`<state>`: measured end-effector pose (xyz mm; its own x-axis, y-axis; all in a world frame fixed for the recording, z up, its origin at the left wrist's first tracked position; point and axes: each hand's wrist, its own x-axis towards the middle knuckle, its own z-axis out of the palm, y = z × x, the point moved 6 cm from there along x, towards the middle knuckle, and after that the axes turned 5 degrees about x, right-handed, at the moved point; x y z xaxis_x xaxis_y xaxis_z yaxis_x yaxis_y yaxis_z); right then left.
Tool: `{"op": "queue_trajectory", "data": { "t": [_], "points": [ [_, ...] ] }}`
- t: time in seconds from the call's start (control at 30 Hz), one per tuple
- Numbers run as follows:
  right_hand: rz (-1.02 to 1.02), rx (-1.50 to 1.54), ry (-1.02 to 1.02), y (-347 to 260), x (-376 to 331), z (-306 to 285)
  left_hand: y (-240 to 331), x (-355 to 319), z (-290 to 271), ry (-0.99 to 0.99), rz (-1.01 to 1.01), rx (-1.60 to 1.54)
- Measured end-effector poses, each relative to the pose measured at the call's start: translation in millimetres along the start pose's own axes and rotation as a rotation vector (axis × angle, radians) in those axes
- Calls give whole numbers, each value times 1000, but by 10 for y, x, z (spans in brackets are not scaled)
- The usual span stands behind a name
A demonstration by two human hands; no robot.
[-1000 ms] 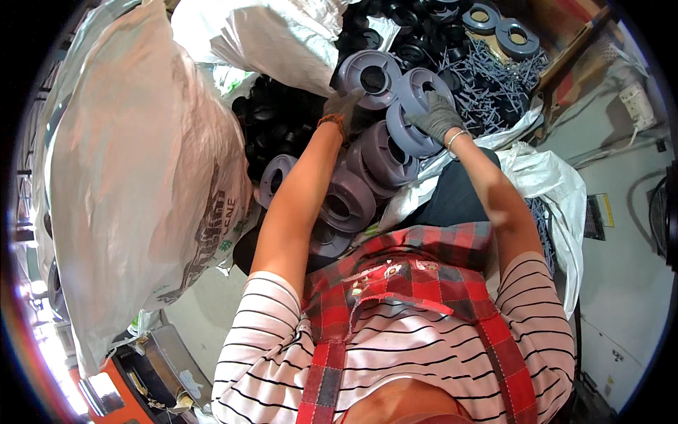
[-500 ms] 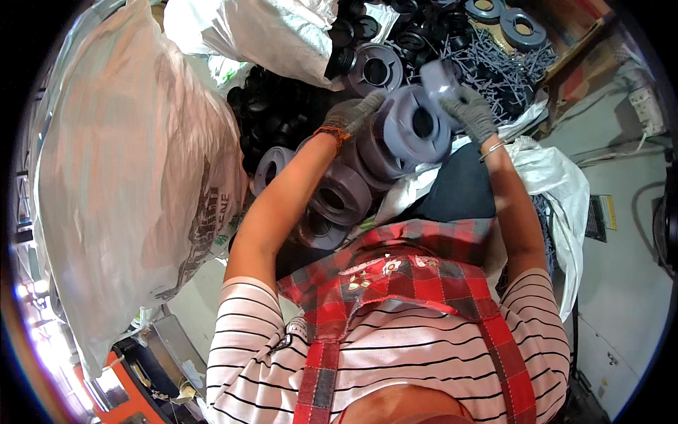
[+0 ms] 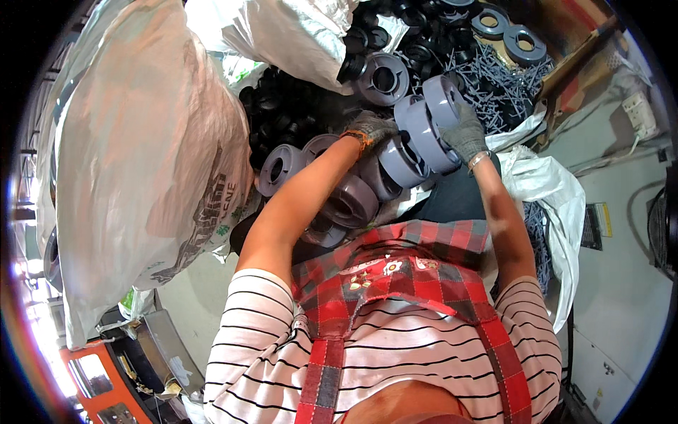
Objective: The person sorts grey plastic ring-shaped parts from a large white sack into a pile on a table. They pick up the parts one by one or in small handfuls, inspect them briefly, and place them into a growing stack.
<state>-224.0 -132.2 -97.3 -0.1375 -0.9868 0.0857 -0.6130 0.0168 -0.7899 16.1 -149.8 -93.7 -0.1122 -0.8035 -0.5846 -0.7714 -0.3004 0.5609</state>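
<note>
head view: both gloved hands on a row of grey plastic flanged rings.

left hand (image 3: pixel 373 128) in grey glove w/ orange cuff presses on near end of the grey ring stack (image 3: pixel 417 138); grip partly hidden, can't tell if clenched. right hand (image 3: pixel 466 133), grey glove, grasps the far end of the stack. stack sits above the person's lap, tilted. more loose grey rings (image 3: pixel 332 205) below the left forearm, black fittings pile (image 3: pixel 296 106) behind, big white sack (image 3: pixel 141 162) at left, grey screws (image 3: pixel 494 78) up right.

Both gloved hands on stacked grey plastic flanges (image 3: pixel 417 138): left hand (image 3: pixel 371 129) fingers at the stack's near end, right hand (image 3: pixel 466 134) fingers gripping the far end.
</note>
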Motion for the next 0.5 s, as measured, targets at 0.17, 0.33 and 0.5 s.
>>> {"op": "queue_trajectory", "data": {
  "t": [0.17, 0.33, 0.5],
  "points": [
    [-54, 248, 112, -643, -330, -423, 299, -618, -343, 121, 231, -148],
    [-338, 1, 776, -1734, -850, -1722, 1705, -2342, -1272, 712, 788, 159],
    [-1206, 276, 770, -3976, -1008, -2347, 2437, -4106, -2138, 806, 933, 452]
  ]
}}
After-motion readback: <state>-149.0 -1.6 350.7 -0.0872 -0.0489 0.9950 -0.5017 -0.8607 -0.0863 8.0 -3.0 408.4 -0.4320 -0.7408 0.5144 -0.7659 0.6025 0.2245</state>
